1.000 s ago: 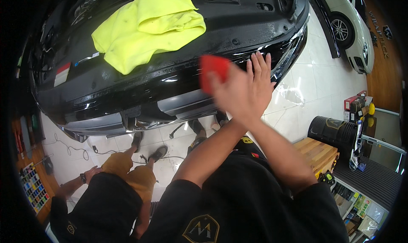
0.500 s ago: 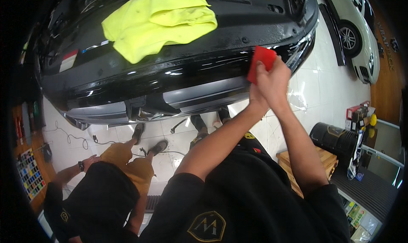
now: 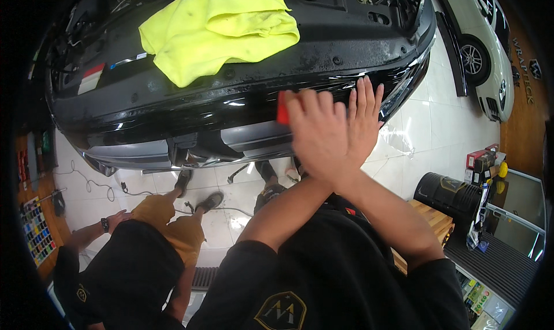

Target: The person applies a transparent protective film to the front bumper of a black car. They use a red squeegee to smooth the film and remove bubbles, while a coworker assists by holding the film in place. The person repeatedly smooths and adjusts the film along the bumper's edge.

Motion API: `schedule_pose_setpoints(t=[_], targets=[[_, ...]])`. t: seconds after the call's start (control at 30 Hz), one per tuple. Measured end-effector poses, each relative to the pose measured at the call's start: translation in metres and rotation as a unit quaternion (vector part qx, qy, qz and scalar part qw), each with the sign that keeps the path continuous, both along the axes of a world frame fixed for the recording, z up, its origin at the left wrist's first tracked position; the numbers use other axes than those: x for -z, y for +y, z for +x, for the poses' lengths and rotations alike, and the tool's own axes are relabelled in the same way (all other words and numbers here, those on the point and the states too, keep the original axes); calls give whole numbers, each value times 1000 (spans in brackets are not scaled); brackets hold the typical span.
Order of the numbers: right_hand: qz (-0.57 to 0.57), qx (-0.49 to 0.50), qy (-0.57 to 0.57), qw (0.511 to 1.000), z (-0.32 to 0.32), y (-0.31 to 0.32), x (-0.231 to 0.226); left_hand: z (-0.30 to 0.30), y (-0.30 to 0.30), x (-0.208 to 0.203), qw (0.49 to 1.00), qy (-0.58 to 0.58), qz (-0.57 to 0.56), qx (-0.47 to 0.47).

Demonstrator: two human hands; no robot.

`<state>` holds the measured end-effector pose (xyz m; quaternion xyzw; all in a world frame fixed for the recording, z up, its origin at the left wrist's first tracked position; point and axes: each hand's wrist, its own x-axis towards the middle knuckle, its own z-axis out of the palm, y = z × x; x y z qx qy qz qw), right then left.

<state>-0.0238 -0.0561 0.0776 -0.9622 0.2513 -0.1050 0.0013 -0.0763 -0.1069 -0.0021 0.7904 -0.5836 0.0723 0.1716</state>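
My forearms cross in front of a glossy black car bumper (image 3: 231, 112). The right one passes over the left. In my right hand (image 3: 321, 129) is a flat red squeegee (image 3: 283, 107), held against the bumper's face; only its left edge shows past the fingers. My left hand (image 3: 363, 115) lies flat on the bumper just to the right, fingers stretched out and pointing up, its wrist partly covered by the right hand. Above them, a crumpled bright yellow cloth (image 3: 222, 30) rests on the black panel (image 3: 317, 38) behind the bumper, where wet spots show.
A red-and-white squeegee (image 3: 91, 79) and a thin blue-and-silver tool (image 3: 128, 60) lie on the panel's left. A co-worker (image 3: 124, 260) stands at my left. A cable (image 3: 92, 183) crosses the tiles. At right are a white car (image 3: 482, 53), a black drum (image 3: 450, 191) and a wooden crate (image 3: 430, 220).
My right hand has swept left along the bumper with the red squeegee. My left hand, formerly beneath the right wrist, now lies flat on the bumper. My forearms have crossed.
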Motion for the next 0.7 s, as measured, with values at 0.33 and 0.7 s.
schedule_pose_setpoints(t=[0.33, 0.7], targets=[[-134, 91, 44, 986, -20, -28, -6, 11, 10, 0, 997, -66, 7, -34], [-120, 60, 9, 991, -29, -45, -3, 25, 24, -7, 997, 56, -25, 51]])
